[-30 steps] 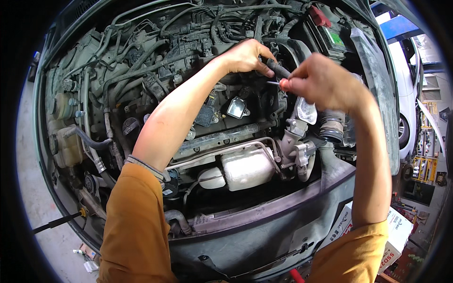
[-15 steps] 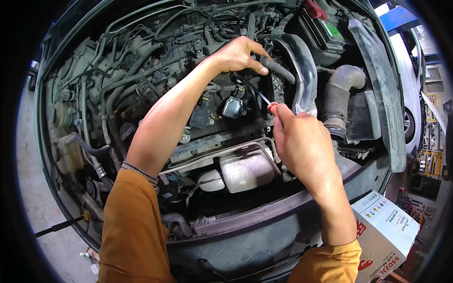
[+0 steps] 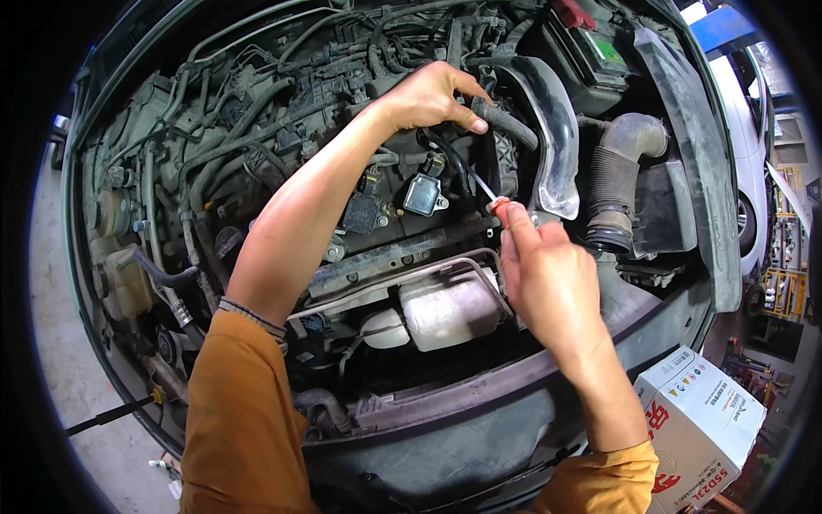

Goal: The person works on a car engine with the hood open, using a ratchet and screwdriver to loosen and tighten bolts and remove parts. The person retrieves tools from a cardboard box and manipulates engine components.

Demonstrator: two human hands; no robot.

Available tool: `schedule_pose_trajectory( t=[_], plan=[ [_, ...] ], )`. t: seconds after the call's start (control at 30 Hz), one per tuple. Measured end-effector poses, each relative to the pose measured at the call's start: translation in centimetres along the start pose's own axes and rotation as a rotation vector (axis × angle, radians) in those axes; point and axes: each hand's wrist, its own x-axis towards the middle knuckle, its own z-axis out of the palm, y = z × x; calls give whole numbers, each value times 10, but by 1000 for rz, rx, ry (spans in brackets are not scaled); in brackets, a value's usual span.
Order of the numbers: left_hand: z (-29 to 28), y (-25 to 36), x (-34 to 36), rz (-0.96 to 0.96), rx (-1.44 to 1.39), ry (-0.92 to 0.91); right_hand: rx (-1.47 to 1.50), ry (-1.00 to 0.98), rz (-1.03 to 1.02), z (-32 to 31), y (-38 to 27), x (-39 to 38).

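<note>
My left hand [image 3: 437,98] reaches deep into the engine bay, thumb and forefinger closed around the end of a short grey rubber hose [image 3: 512,127]. My right hand [image 3: 552,270] grips a screwdriver [image 3: 498,204] by its red handle, most of which the fingers cover. The thin metal shaft slants up and away from that hand, toward the area below the hose; its tip cannot be made out. Left of the shaft sits a square ignition part [image 3: 422,195] with a shiny top. A curved black air duct [image 3: 558,158] rises just right of the hose.
A ribbed intake hose [image 3: 610,193] stands farther right, with a battery [image 3: 591,60] behind it. A silvery metal heat shield [image 3: 449,313] lies below my hands, before the car's front panel [image 3: 428,463]. A cardboard box [image 3: 702,420] stands at lower right.
My right hand has drawn back slightly toward me with the screwdriver, and more of the shaft shows. The left hand stays at the hose's end.
</note>
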Motion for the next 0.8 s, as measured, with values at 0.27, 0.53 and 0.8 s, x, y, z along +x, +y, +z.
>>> schedule_pose_trajectory(
  t=[0.27,0.53,0.8],
  plan=[
    [-4,-2,0,-24,37,4,128,-214,-5,-74,-1,77],
    [-4,-3,2,-24,-74,-47,-235,-455,-131,-101,-46,123],
    [-4,-38,18,-88,-125,-22,-304,-382,-337,-94,-83,126]
  ],
)
